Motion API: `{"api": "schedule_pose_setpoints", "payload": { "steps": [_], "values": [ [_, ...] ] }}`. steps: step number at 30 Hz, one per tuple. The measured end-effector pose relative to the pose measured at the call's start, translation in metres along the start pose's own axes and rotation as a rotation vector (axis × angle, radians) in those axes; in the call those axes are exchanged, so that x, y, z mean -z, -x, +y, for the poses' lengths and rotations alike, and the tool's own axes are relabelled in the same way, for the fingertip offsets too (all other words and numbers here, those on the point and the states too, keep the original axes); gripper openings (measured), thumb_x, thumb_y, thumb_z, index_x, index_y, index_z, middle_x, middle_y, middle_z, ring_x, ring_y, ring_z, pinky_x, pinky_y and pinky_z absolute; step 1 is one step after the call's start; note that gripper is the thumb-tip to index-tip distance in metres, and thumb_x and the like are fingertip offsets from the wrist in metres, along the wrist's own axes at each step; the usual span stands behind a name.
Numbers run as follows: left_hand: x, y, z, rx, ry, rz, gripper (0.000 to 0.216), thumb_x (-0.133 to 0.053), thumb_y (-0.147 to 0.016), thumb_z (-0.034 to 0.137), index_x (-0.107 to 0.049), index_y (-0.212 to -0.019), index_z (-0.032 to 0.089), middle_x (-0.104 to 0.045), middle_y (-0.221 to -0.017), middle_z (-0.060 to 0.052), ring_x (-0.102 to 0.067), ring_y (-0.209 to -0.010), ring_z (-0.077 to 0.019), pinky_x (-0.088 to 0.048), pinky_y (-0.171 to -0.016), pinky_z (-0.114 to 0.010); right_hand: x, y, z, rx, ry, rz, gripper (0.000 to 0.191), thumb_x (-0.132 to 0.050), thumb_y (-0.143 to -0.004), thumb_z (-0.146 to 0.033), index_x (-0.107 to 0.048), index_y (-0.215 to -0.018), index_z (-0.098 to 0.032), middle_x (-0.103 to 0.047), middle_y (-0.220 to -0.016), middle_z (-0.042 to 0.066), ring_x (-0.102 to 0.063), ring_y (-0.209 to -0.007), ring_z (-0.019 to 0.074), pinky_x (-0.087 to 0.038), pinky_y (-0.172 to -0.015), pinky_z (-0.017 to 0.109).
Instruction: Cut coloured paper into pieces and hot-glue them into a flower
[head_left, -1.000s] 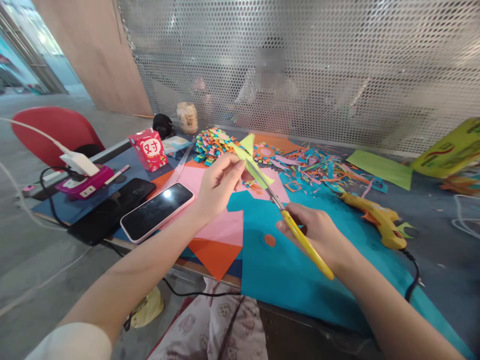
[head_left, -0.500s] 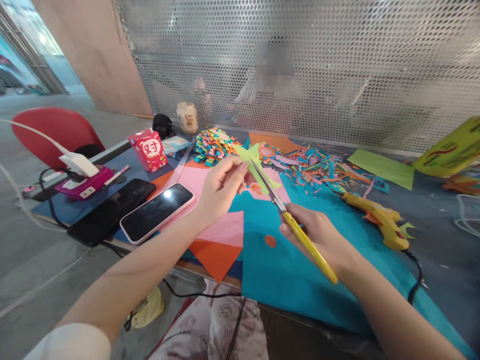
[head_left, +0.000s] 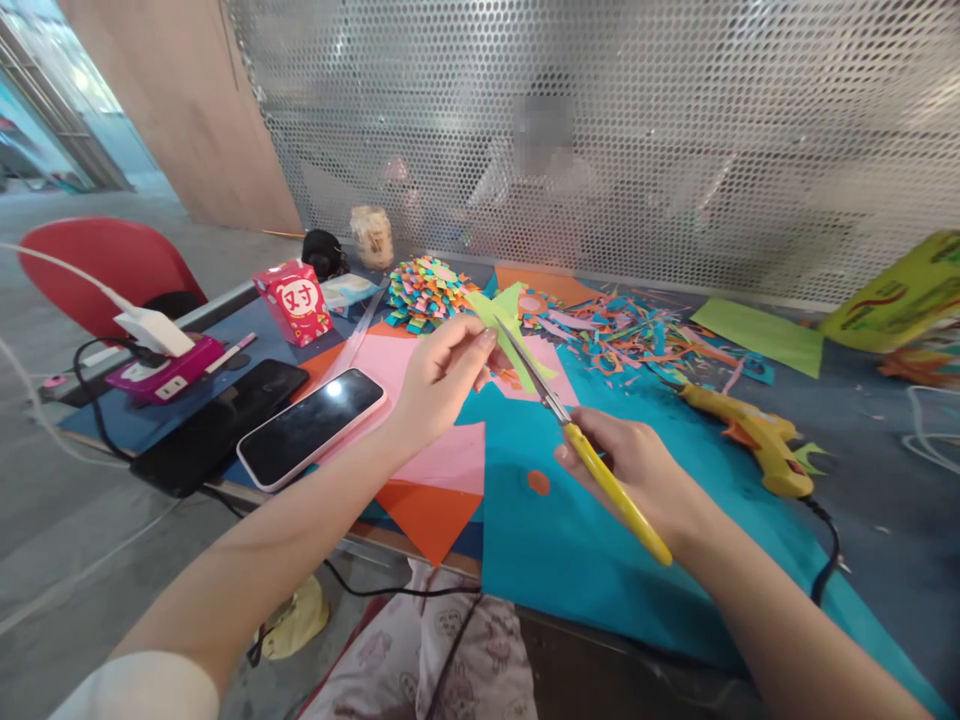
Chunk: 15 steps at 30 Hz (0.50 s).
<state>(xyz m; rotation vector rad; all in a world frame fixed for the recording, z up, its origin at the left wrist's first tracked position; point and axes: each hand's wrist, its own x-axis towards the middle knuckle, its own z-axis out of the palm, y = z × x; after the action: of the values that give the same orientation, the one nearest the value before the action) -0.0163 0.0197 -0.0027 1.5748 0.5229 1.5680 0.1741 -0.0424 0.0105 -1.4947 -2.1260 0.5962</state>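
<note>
My left hand (head_left: pixel 448 372) pinches a piece of light green paper (head_left: pixel 504 308) between thumb and fingers, above the middle of the table. In my right hand (head_left: pixel 630 465) is a pair of scissors (head_left: pixel 611 485) with yellow handles, my fingers wrapped round them. The blades point up and left and lie against the green paper, close to my left fingertips. Beneath both hands are pink paper (head_left: pixel 450 455) and a large blue sheet (head_left: pixel 570 550). A small orange paper disc (head_left: pixel 538 483) rests on the blue sheet.
A yellow glue gun (head_left: pixel 750 435) lies at right, near many paper scraps (head_left: pixel 637 335). Behind my left hand sits a fringed paper ball (head_left: pixel 426 290). At left are a phone (head_left: pixel 311 428), a red box (head_left: pixel 294 303) and a purple power strip (head_left: pixel 166 372). Perforated metal (head_left: pixel 675 130) stands behind.
The view has shifted very slightly. Both hands keep nearly the same pose, with the scissor blades still at the green paper and looking a little closer together.
</note>
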Motion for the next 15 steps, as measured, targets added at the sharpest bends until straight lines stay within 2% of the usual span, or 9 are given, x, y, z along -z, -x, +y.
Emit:
{"api": "schedule_pose_setpoints", "payload": {
  "steps": [3,8,15],
  "values": [
    [-0.001,0.000,0.002,0.018,0.019,-0.014,0.033,-0.064,-0.086,0.045,-0.052,-0.071,0.019,-0.059,-0.062,0.002,-0.049,-0.048,-0.0056,-0.039,-0.044,-0.020,-0.001,0.000,0.001,0.023,0.002,0.030,0.044,-0.045,-0.081,-0.063,-0.037,-0.060,-0.025,-0.042,-0.051,-0.004,-0.035,-0.046,0.0104,-0.027,-0.044,0.025],
    [-0.001,0.000,0.004,0.036,0.016,-0.090,0.033,-0.062,-0.088,0.046,-0.053,-0.072,0.019,-0.059,-0.062,0.002,-0.049,-0.048,-0.0062,-0.041,-0.044,-0.021,-0.002,0.000,0.002,0.027,-0.038,-0.015,0.040,-0.047,-0.083,-0.058,-0.038,-0.063,-0.025,-0.046,-0.052,-0.003,-0.036,-0.048,0.0110,-0.028,-0.044,0.025],
    [-0.001,0.000,0.003,0.029,0.020,-0.079,0.032,-0.061,-0.088,0.046,-0.054,-0.074,0.019,-0.059,-0.063,0.002,-0.049,-0.048,-0.0061,-0.040,-0.045,-0.021,-0.010,0.001,0.013,0.038,0.017,0.086,0.049,-0.044,-0.083,-0.068,-0.040,-0.063,-0.024,-0.042,-0.052,-0.004,-0.035,-0.047,0.0107,-0.026,-0.045,0.025]
  ]
}}
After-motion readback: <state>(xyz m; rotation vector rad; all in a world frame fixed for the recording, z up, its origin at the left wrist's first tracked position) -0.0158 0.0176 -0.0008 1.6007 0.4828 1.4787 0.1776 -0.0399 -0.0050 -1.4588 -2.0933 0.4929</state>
